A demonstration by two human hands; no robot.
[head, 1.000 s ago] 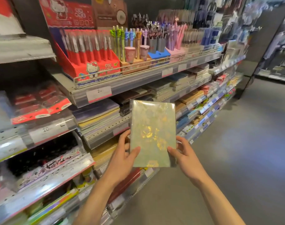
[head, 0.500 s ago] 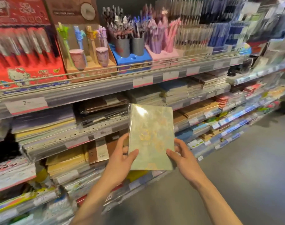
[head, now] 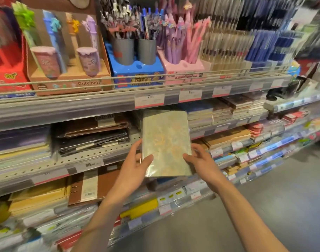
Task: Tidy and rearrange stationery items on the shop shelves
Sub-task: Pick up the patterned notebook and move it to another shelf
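A green-gold notebook is held up in front of the stationery shelves.

It is gripped at its lower corners (wrapped in glossy film) by the left hand and the right hand, thumbs laid on the cover. It is raised before the second shelf, beside a stack of dark notebooks, below the price tags.

top shelf: 2 grey metal cups of pens in blue display box | pink pen box just right of it | "Cute pets" cardboard display left | grey floor lower right
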